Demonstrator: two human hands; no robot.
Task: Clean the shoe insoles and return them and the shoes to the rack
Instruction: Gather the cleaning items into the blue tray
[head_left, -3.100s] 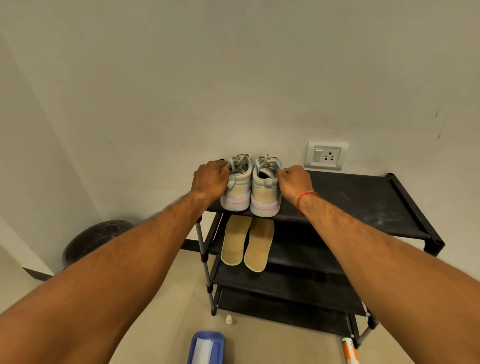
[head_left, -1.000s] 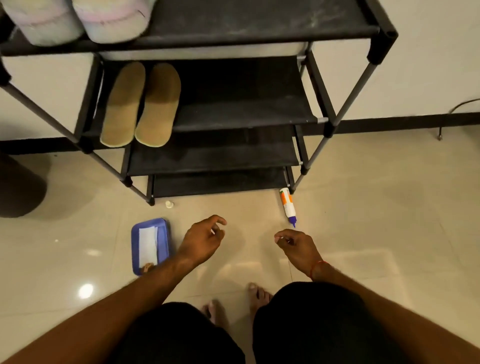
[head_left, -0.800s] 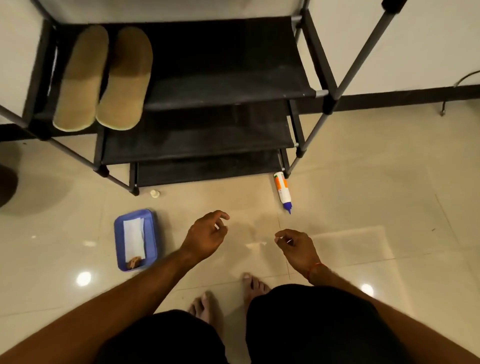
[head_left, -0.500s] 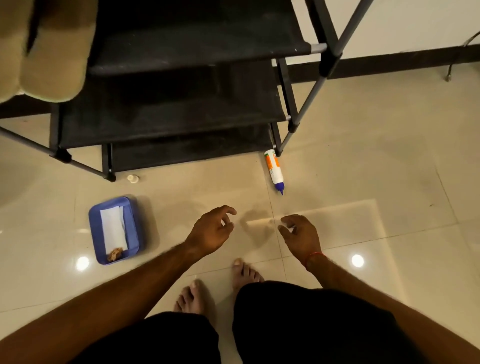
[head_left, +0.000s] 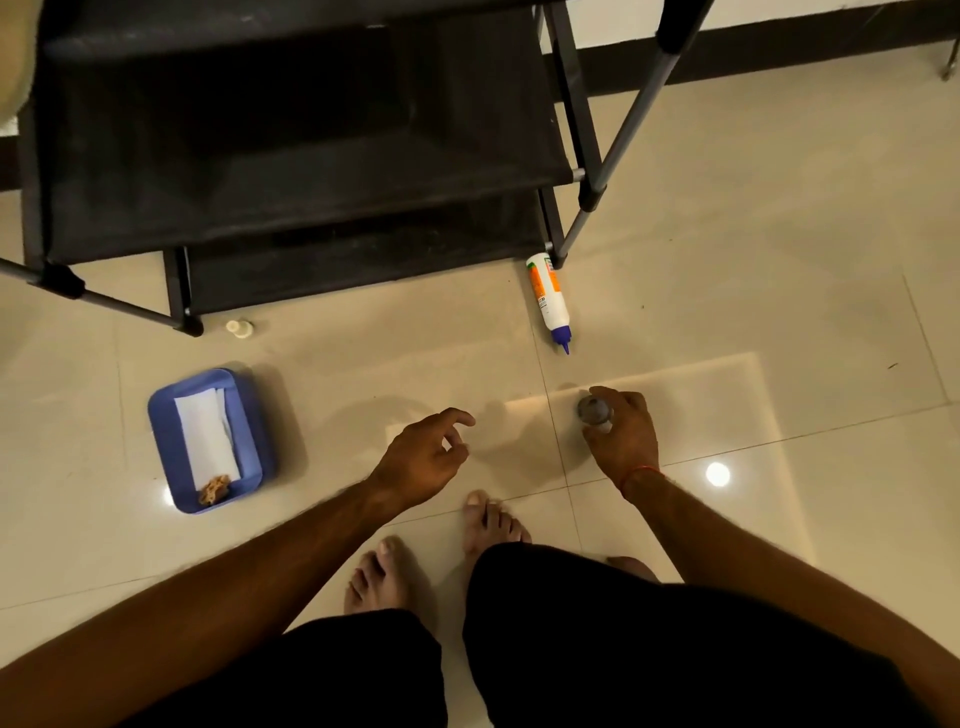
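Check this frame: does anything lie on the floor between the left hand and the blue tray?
Nothing visible does. Bare tile separates the left hand, open and empty, from the blue tray. The glue bottle lies off toward the rack, outside that path.

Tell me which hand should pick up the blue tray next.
Left. The left hand is open, empty and on the same side as the blue tray. The right hand is farther away and already closed on a small round object.
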